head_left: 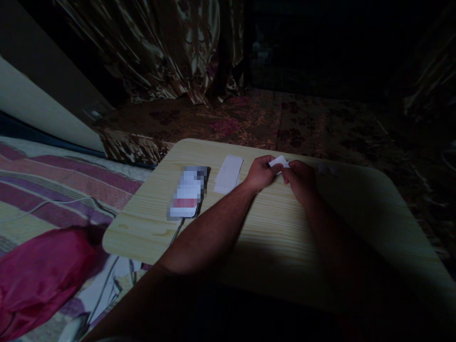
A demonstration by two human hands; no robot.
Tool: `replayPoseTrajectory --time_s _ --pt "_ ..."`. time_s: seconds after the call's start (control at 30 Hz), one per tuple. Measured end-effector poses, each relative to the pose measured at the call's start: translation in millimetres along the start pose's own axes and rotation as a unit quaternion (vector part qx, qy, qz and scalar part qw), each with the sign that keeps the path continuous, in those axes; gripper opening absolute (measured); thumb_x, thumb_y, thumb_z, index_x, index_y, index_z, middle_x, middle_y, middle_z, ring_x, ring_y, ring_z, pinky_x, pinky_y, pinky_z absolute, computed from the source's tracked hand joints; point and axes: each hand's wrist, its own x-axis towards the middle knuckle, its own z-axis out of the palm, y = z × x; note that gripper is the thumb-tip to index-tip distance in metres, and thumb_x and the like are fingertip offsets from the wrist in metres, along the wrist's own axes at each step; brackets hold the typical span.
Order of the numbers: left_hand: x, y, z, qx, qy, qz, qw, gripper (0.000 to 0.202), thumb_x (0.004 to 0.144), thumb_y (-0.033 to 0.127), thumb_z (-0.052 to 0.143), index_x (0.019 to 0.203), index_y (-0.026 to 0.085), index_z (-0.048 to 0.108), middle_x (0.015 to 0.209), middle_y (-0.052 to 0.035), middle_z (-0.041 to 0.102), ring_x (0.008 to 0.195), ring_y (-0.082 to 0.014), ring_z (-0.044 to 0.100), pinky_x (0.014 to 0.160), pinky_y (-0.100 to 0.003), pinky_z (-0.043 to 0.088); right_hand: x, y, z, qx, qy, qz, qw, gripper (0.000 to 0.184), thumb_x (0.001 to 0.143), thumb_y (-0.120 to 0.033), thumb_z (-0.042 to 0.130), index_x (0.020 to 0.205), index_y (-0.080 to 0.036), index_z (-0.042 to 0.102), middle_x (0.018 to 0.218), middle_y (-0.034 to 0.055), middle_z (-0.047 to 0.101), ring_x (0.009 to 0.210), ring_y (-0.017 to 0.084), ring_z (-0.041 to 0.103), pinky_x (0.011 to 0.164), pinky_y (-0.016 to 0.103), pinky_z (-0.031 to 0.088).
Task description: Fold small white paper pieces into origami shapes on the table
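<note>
Between my two hands is a small piece of white paper (279, 161), held a little above the far part of the wooden table (270, 228). My left hand (261, 172) grips its left side, thumb on top. The fingers of my right hand (301, 178) pinch it from the right. Part of the paper is hidden by the fingers, and I cannot tell how it is folded. Left of my left hand lies a stack of white paper strips (230, 172). Farther left rests a phone (188, 192) with a blurred screen and a cable at its lower end.
A few small pale pieces (327, 169), dim in the shadow, lie on the table right of my right hand. Left of the table is a bed with a striped cover (107, 183), a magenta cloth bag (46, 270) and cables. Shiny curtains (188, 47) hang behind.
</note>
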Motion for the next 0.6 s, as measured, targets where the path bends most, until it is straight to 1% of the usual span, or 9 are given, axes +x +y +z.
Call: replayPoseTrajectory --time_s 0.13,0.37,0.6 --pt "0.3 -1.0 -0.4 0.007 0.001 0.003 1.000 0.028 0.068 0.039 0.072 0.072 0.014 0.058 0.053 0.0039 0.050 0.046 -0.0058 0.038 0.047 -0.021 0.025 0.1 0.9 0.1 0.004 -0.002 0.001 1.000 0.018 0.072 -0.033 0.059 0.060 -0.019 0.055 0.048 -0.0034 0.052 0.046 0.011 0.043 0.046 0.026 0.031" --pt "2.1 -1.0 1.1 -0.024 0.024 0.007 0.999 0.026 0.067 0.036 0.071 0.070 0.015 0.056 0.053 0.0040 0.051 0.047 -0.0060 0.039 0.049 -0.021 0.028 1.9 5.4 0.6 0.005 -0.004 -0.012 1.000 0.019 0.073 -0.034 0.058 0.062 -0.019 0.057 0.049 -0.0028 0.055 0.046 0.011 0.045 0.048 0.026 0.033" --pt "-0.2 2.2 1.2 -0.023 0.021 0.005 1.000 0.029 0.066 0.039 0.072 0.071 0.015 0.057 0.054 0.0042 0.051 0.048 -0.0060 0.040 0.050 -0.021 0.029 1.1 2.7 0.4 0.033 -0.003 0.003 0.999 0.018 0.071 -0.034 0.058 0.062 -0.019 0.058 0.050 -0.0026 0.056 0.047 0.012 0.046 0.047 0.026 0.032"
